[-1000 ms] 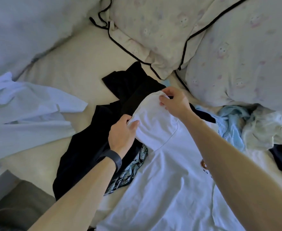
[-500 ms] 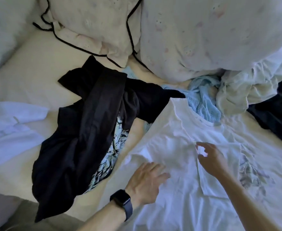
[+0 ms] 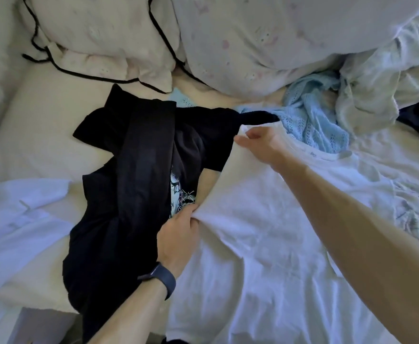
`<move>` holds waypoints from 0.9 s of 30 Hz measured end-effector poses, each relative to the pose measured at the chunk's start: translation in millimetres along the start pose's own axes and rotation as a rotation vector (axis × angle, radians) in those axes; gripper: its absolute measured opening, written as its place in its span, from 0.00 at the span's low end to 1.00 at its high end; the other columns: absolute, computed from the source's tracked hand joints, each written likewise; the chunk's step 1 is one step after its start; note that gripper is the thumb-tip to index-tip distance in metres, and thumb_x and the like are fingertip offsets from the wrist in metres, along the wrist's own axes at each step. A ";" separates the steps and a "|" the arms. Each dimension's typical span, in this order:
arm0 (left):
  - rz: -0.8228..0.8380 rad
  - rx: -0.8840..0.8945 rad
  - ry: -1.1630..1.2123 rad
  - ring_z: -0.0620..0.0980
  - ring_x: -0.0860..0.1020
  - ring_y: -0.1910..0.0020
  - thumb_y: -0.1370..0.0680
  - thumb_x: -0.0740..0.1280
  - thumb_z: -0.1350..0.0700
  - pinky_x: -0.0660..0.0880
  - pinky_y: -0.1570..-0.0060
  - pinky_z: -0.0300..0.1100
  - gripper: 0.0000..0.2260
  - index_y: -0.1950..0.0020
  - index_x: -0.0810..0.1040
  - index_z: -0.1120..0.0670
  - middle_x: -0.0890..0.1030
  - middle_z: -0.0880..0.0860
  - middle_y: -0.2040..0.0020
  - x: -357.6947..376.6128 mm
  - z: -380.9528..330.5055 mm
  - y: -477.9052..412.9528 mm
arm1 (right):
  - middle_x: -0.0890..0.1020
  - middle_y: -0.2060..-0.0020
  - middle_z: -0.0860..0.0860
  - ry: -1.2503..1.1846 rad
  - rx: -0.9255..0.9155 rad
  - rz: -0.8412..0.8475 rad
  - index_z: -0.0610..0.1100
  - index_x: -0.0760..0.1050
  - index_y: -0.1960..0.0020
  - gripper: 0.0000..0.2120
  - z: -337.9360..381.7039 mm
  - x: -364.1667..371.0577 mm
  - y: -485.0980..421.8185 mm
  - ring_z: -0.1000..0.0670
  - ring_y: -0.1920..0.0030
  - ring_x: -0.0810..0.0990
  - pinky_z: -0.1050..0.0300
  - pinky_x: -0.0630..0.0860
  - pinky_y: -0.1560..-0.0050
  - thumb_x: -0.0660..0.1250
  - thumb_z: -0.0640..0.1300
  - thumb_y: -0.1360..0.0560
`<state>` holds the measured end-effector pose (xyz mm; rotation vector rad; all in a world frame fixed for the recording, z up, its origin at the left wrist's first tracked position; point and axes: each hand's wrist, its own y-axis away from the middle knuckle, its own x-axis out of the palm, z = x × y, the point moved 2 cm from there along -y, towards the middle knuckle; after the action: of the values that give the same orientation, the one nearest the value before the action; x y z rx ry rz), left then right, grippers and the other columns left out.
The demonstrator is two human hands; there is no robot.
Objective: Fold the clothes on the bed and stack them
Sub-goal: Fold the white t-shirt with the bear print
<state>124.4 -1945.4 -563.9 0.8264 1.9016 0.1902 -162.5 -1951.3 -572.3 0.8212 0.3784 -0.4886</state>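
White T-shirt (image 3: 265,244) laid flat on the bed (image 3: 42,125), beneath both forearms, one side edge held at two points.
Spread wide, probably to let that side fold inward as one straight line; black garment (image 3: 134,194) heaped just left of the left hand (image 3: 176,234), blue knit (image 3: 312,125) bunched just beyond the right hand (image 3: 260,142). Left hand curled tight round a bunch of the edge; right hand pinching the shoulder corner between thumb and fingers.

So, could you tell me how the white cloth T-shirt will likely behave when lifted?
Probably floppy: the white cloth T-shirt bunches into creases where the left hand grips its edge. Likely light, as the right hand holds its shoulder by a pinch. It may drag across the black garment alongside.
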 end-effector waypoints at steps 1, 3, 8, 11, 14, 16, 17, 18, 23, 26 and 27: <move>0.002 -0.029 0.027 0.54 0.79 0.56 0.22 0.62 0.59 0.73 0.60 0.46 0.17 0.36 0.77 0.44 0.83 0.47 0.52 0.0 5.0 -1.4 | 0.67 0.73 0.59 -0.092 -0.016 0.001 0.51 0.65 0.69 0.22 3.4 5.4 -5.6 0.56 0.72 0.68 0.63 0.64 0.68 0.73 0.55 0.24; 0.038 -0.049 0.051 0.53 0.78 0.58 0.22 0.62 0.58 0.73 0.62 0.46 0.16 0.37 0.77 0.44 0.83 0.47 0.54 0.3 7.3 -4.7 | 0.71 0.71 0.56 -0.149 -0.048 0.005 0.50 0.72 0.67 0.18 4.1 16.1 -14.5 0.55 0.70 0.72 0.64 0.70 0.67 0.74 0.53 0.24; 0.243 -0.170 0.126 0.48 0.78 0.57 0.26 0.61 0.48 0.74 0.61 0.44 0.13 0.43 0.73 0.40 0.80 0.43 0.55 0.6 -8.2 -17.2 | 0.81 0.57 0.52 0.024 -0.087 0.011 0.42 0.82 0.47 0.12 -7.8 27.3 -24.3 0.54 0.59 0.80 0.60 0.78 0.56 0.75 0.49 0.26; 0.212 -0.176 0.090 0.52 0.79 0.51 0.21 0.60 0.39 0.76 0.52 0.47 0.13 0.43 0.75 0.45 0.80 0.46 0.51 0.1 -19.4 -22.6 | 0.83 0.55 0.53 0.158 -0.094 -0.045 0.48 0.79 0.38 0.15 -4.5 30.0 -20.2 0.48 0.52 0.82 0.63 0.77 0.56 0.72 0.45 0.24; 0.142 -0.160 -0.061 0.57 0.79 0.52 0.19 0.61 0.43 0.77 0.54 0.49 0.11 0.47 0.73 0.49 0.81 0.50 0.51 0.7 -23.9 -25.3 | 0.81 0.52 0.57 0.061 -0.083 -0.054 0.48 0.77 0.35 0.15 -0.4 31.9 -12.0 0.48 0.44 0.81 0.66 0.74 0.55 0.70 0.45 0.22; 0.083 -0.086 -0.188 0.56 0.78 0.49 0.19 0.62 0.45 0.76 0.56 0.50 0.12 0.41 0.72 0.50 0.80 0.51 0.47 1.2 -26.2 -24.7 | 0.81 0.41 0.53 0.041 -0.103 -0.109 0.48 0.74 0.31 0.18 -2.4 32.1 4.2 0.47 0.38 0.77 0.56 0.75 0.42 0.68 0.47 0.21; 0.014 0.023 -0.262 0.56 0.78 0.46 0.20 0.64 0.46 0.76 0.54 0.51 0.15 0.37 0.71 0.51 0.78 0.51 0.44 3.4 -27.5 -25.0 | 0.80 0.38 0.53 0.075 -0.139 -0.188 0.49 0.72 0.30 0.20 -7.2 31.6 18.8 0.47 0.36 0.74 0.54 0.72 0.39 0.66 0.48 0.20; -0.067 0.168 -0.317 0.56 0.76 0.43 0.21 0.65 0.48 0.76 0.51 0.51 0.18 0.33 0.71 0.53 0.76 0.53 0.39 6.0 -30.7 -26.2 | 0.80 0.36 0.53 0.117 -0.188 -0.295 0.49 0.72 0.29 0.20 -14.4 31.6 38.4 0.47 0.34 0.72 0.54 0.70 0.37 0.65 0.48 0.20; -0.112 0.775 -0.481 0.59 0.60 0.22 0.20 0.62 0.48 0.59 0.27 0.59 0.28 0.20 0.63 0.52 0.61 0.57 0.20 41.3 -70.1 -60.6 | 0.70 0.24 0.47 0.310 -0.190 -0.623 0.45 0.73 0.27 0.23 -89.7 61.7 144.3 0.43 0.24 0.67 0.43 0.65 0.27 0.66 0.49 0.20; 0.017 0.854 -0.652 0.57 0.50 0.19 0.18 0.54 0.37 0.48 0.23 0.60 0.28 0.19 0.53 0.39 0.50 0.50 0.17 66.1 -76.0 -93.4 | 0.53 0.17 0.47 0.543 -0.127 -0.402 0.56 0.60 0.19 0.31 -143.9 95.2 184.0 0.43 0.17 0.50 0.35 0.51 0.22 0.60 0.62 0.19; 0.028 0.846 -0.685 0.57 0.47 0.19 0.19 0.51 0.34 0.47 0.24 0.62 0.28 0.19 0.51 0.37 0.48 0.48 0.17 71.3 -71.9 -102.8 | 0.49 0.17 0.47 0.600 -0.135 -0.340 0.58 0.56 0.18 0.32 -158.8 103.1 191.1 0.43 0.17 0.47 0.31 0.51 0.23 0.57 0.64 0.19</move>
<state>-2.2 -1962.7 -630.8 1.2603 1.2706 -0.8388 6.6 -1745.3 -608.6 0.7640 1.1064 -0.5175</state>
